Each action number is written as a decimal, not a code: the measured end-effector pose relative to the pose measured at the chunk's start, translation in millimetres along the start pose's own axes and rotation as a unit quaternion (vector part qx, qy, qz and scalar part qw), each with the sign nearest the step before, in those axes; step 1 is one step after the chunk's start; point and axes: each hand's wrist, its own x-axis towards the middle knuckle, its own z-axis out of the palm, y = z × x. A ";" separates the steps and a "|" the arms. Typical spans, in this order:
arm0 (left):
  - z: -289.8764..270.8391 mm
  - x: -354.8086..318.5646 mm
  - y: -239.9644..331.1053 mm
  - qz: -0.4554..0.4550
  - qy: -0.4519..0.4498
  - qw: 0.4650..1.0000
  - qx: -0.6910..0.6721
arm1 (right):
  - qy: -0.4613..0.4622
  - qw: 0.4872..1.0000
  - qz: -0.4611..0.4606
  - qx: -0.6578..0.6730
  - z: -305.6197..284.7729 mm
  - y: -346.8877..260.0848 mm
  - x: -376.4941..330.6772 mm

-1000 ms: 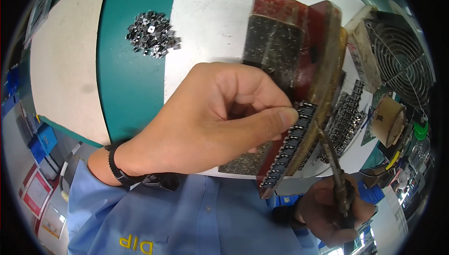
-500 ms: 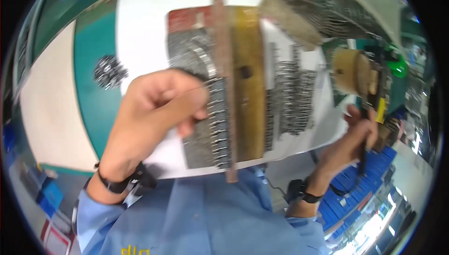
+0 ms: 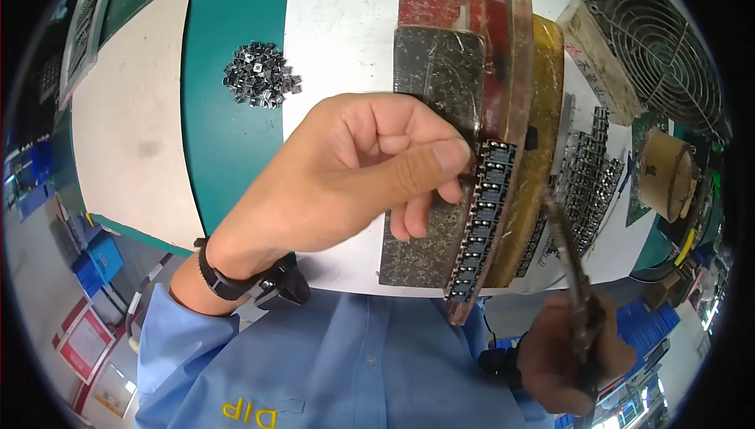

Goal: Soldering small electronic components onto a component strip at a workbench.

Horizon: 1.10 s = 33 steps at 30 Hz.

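Note:
My left hand (image 3: 370, 169) is closed in a pinch, thumb against forefinger, at the upper end of a row of small black parts with metal pins (image 3: 484, 228). Whatever the fingertips hold is hidden. This row lies along the ledge of a long block fixture (image 3: 432, 67), grey and red with a brownish upright strip and a yellowish side. In my right hand (image 3: 566, 350), at the lower right, is a soldering iron (image 3: 572, 264), slightly blurred. Its tip points up, to the right of the fixture and apart from the row.
A loose pile of small metal parts (image 3: 259, 75) lies on the green mat at left. Several pinned strips (image 3: 582, 185) sit on white paper right of the fixture. Farther right stand a fan with a wire guard (image 3: 668, 59) and a round tan object (image 3: 664, 173).
The view has shifted, so the fixture sits farther right. My right hand has come from the round tan object toward me, bringing the soldering iron beside the fixture. My left hand stays pinched at the row.

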 end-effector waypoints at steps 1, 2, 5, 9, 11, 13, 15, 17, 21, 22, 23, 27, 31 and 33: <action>1.0 0.2 1.0 -0.009 -0.002 1.000 0.003 | 0.003 1.000 -0.027 0.004 10.6 7.3 -0.2; 2.5 0.1 1.9 -0.011 -0.003 1.000 0.002 | 0.007 0.998 -0.054 0.007 12.2 6.8 -1.2; 6.7 -5.5 4.9 -0.017 0.026 0.999 0.024 | 0.013 0.990 -0.136 0.026 25.6 19.8 5.7; 7.3 -4.1 5.4 -0.034 0.031 0.999 0.007 | 0.022 0.968 -0.244 0.049 19.3 37.6 12.5; 8.1 -3.5 4.7 -0.032 0.030 0.999 0.001 | 0.026 0.953 -0.297 0.061 19.6 49.7 18.5; 8.6 -2.8 4.4 -0.027 0.024 0.999 -0.009 | 0.030 0.933 -0.350 0.073 28.0 56.4 21.7; 7.5 -3.1 4.8 -0.028 0.023 0.999 -0.013 | 0.035 0.911 -0.402 0.088 45.2 59.3 21.6; 5.2 -4.8 4.7 -0.033 0.022 0.999 -0.017 | 0.040 0.886 -0.450 0.107 36.5 67.7 24.5; 4.7 -4.1 4.6 -0.021 0.013 1.000 -0.011 | 0.051 0.858 -0.510 0.043 10.0 77.5 14.3; 4.5 -4.8 5.1 -0.020 0.015 1.000 -0.012 | 0.057 0.848 -0.527 0.008 3.5 79.2 11.9; 4.4 -4.4 4.6 -0.022 0.014 1.000 -0.010 | 0.056 0.848 -0.527 0.008 4.5 77.3 11.9; 5.0 -2.2 3.8 -0.030 0.013 0.999 -0.005 | 0.001 0.889 -0.458 -0.025 10.6 67.8 13.2; 4.2 -4.8 3.7 -0.029 0.019 0.999 -0.001 | 0.004 0.885 -0.463 -0.053 7.5 67.4 13.3; 4.1 -4.9 3.1 -0.023 0.017 1.000 0.002 | 0.006 0.882 -0.465 -0.068 5.2 67.4 13.1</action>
